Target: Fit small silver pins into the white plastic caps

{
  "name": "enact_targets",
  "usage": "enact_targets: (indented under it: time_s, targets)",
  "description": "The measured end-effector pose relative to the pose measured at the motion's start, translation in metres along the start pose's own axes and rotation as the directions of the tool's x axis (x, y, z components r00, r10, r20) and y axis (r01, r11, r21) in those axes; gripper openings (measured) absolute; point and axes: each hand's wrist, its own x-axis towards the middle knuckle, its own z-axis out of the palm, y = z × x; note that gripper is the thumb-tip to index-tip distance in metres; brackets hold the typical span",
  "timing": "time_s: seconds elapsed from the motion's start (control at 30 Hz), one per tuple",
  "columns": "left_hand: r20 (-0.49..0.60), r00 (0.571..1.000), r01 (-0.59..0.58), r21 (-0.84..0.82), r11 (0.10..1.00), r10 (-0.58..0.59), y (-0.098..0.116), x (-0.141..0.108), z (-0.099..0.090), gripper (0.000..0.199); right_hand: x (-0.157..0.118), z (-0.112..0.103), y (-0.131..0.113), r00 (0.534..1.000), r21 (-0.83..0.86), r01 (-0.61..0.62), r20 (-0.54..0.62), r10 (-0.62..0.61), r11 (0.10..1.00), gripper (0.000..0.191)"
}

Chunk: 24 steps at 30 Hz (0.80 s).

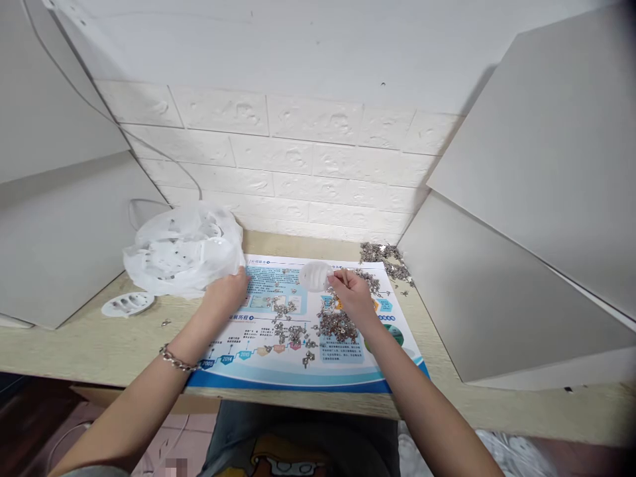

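plainly, the held disc (313, 277) is white and rounded.

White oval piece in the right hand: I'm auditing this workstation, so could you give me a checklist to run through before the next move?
1. White oval piece secured: ok; the right hand pinches its right edge, over the printed sheet.
2. Left hand free: cannot tell; it is at the right side of the plastic bag, its grip unclear.
3. Small metal parts gathered in one heap: not ok; they lie in several clusters on the sheet and on the table.
4. Second oval piece clear of both hands: ok; it lies on the table near the bag.
5. Second piece's slots filled: cannot tell; too small to read.
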Motion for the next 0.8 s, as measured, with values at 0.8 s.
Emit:
enact_targets:
  time_s: [0.8]
  targets:
    - [0.049, 0.953, -0.141, -0.802, 0.581, 0.300, 0.091, 0.004, -0.025, 0.035, 0.007, -0.012, -0.006, 0.999, -0.067, -0.027, 0.018, 0.029, 0.997, 0.032]
